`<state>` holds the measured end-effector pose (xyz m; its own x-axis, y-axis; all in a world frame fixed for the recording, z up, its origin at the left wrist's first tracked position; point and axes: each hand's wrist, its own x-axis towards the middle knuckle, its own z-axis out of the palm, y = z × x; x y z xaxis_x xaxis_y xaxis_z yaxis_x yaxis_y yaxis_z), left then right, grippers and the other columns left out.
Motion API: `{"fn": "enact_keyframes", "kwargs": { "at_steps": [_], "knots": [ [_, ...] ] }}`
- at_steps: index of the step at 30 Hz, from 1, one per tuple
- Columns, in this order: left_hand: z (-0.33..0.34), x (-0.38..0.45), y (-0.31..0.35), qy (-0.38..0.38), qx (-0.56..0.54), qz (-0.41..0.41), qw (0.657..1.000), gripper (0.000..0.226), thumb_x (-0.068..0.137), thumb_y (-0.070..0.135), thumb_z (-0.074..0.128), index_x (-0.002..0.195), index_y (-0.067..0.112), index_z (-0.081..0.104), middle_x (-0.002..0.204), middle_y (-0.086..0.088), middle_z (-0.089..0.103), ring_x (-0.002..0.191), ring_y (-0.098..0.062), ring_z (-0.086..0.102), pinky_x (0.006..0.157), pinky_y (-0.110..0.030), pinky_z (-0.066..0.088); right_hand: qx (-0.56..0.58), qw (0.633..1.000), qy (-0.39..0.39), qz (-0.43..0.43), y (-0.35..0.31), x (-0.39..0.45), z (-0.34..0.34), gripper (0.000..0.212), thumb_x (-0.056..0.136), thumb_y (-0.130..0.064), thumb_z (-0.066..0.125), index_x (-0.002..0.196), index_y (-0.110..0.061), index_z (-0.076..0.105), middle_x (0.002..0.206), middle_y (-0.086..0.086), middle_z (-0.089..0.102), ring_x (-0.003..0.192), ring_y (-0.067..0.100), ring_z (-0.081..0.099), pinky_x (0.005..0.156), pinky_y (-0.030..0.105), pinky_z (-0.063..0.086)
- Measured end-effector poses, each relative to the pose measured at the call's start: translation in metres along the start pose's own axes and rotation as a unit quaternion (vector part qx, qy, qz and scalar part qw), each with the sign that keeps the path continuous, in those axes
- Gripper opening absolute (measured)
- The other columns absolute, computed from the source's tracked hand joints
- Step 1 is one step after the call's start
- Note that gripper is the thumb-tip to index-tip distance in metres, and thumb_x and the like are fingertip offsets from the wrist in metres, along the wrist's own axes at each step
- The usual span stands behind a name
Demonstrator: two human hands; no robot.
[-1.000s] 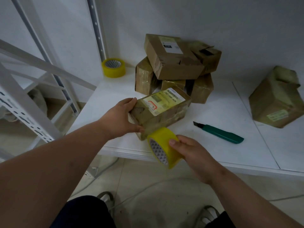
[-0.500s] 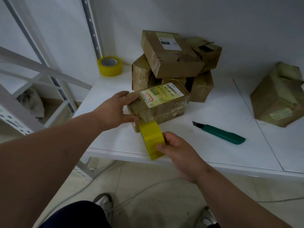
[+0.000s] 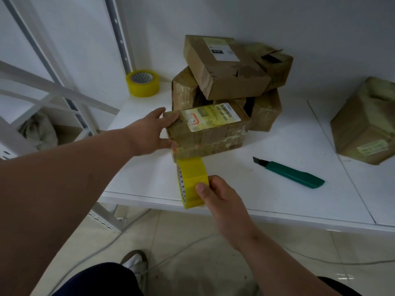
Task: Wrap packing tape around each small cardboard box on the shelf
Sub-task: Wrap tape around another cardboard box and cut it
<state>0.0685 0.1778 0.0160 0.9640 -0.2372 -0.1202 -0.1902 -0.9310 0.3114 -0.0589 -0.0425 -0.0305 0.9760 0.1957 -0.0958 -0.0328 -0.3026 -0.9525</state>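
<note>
Yellow tape roll (image 3: 192,181) in right hand (image 3: 222,201) grip, left hand (image 3: 149,135) clasping cardboard box (image 3: 210,133).

A white shelf (image 3: 277,201) carries everything. On it rest a labelled cardboard box (image 3: 208,130) near the front edge, a pile of boxes (image 3: 228,82) just behind it, and a separate box (image 3: 365,122) well apart at the right. A spare yellow tape roll (image 3: 142,83) lies flat in the back left corner, and a green utility knife (image 3: 292,175) lies right of the labelled box.
</note>
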Motion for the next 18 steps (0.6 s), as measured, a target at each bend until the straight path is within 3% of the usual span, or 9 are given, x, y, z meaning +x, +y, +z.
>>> {"fn": "enact_keyframes", "kwargs": {
  "at_steps": [4, 7, 9, 11, 15, 18],
  "knots": [
    [0.001, -0.006, 0.011, 0.038, 0.010, -0.044, 0.998, 0.093, 0.081, 0.047, 0.071, 0.154, 0.032, 0.015, 0.131, -0.013, 0.032, 0.117, -0.030, 0.045, 0.101, -0.034, 0.038, 0.008, 1.000, -0.012, 0.013, 0.000, -0.001, -0.001, 0.024, 0.095, -0.040, 0.054, 0.095, -0.017, 0.061, 0.092, 0.007, 0.067, 0.078, 0.014, 0.059, 0.066, 0.024, 0.044],
    [0.001, -0.009, 0.017, 0.021, -0.124, -0.079, 0.989, 0.095, 0.079, 0.021, 0.078, 0.153, 0.030, 0.021, 0.118, -0.003, 0.053, 0.105, -0.020, 0.056, 0.086, -0.027, 0.043, 0.008, 1.000, -0.015, 0.022, -0.003, 0.000, -0.002, 0.023, 0.095, -0.039, 0.054, 0.093, -0.017, 0.061, 0.093, 0.009, 0.065, 0.074, 0.009, 0.054, 0.061, 0.017, 0.040],
    [0.003, -0.015, 0.017, 0.018, -0.233, -0.104, 0.967, 0.092, 0.078, 0.005, 0.075, 0.152, 0.031, 0.026, 0.112, 0.002, 0.057, 0.098, -0.016, 0.060, 0.087, -0.030, 0.048, 0.000, 0.999, -0.011, 0.032, -0.006, 0.003, -0.002, 0.024, 0.095, -0.038, 0.055, 0.094, -0.015, 0.061, 0.094, 0.011, 0.066, 0.075, 0.013, 0.055, 0.062, 0.019, 0.040],
    [0.007, -0.023, 0.015, 0.025, -0.325, -0.123, 0.937, 0.087, 0.081, 0.000, 0.069, 0.151, 0.033, 0.029, 0.121, 0.002, 0.055, 0.101, -0.016, 0.062, 0.093, -0.037, 0.052, -0.024, 0.999, -0.011, 0.036, -0.010, 0.004, -0.003, 0.026, 0.095, -0.039, 0.054, 0.095, -0.013, 0.061, 0.093, 0.011, 0.065, 0.074, 0.013, 0.054, 0.061, 0.021, 0.038],
    [0.022, -0.042, 0.020, 0.057, -0.442, -0.182, 0.877, 0.065, 0.092, 0.019, 0.063, 0.148, 0.031, 0.032, 0.123, 0.005, 0.056, 0.101, -0.014, 0.062, 0.084, -0.036, 0.056, -0.056, 0.998, -0.010, 0.031, -0.015, 0.002, -0.004, 0.027, 0.096, -0.039, 0.052, 0.089, -0.013, 0.058, 0.077, 0.001, 0.056, 0.066, 0.006, 0.046, 0.054, 0.017, 0.033],
    [0.031, -0.056, 0.027, 0.041, -0.499, -0.246, 0.830, 0.042, 0.091, 0.043, 0.062, 0.123, 0.017, 0.054, 0.107, -0.003, 0.067, 0.094, -0.016, 0.066, 0.076, -0.037, 0.057, -0.074, 0.997, -0.013, 0.035, -0.017, 0.000, -0.005, 0.027, 0.096, -0.038, 0.052, 0.091, -0.013, 0.059, 0.079, -0.001, 0.058, 0.067, 0.008, 0.050, 0.058, 0.019, 0.035]
  ]
}}
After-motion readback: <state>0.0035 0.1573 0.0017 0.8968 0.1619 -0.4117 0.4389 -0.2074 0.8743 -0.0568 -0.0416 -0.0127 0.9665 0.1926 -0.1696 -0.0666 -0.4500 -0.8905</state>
